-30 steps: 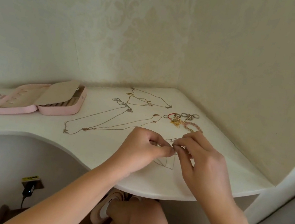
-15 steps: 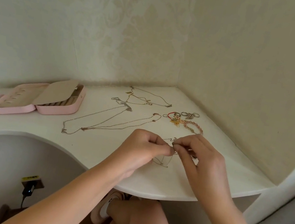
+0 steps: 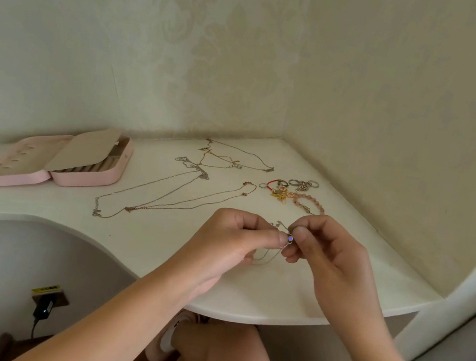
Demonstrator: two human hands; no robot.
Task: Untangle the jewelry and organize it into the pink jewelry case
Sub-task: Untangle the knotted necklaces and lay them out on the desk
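Now a small blue pendant has come into view between the fingers. I see the left hand and right hand both pinching the necklace; its chain loops just below the fingers, over the tabletop. The pink jewelry case lies open, well apart to their left.

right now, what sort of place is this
Likely a home bedroom or dressing nook: a white curved desk fitted into a corner with damask wallpaper, an open pink jewelry case and necklaces spread on it. Left hand and right hand pinch a thin chain.
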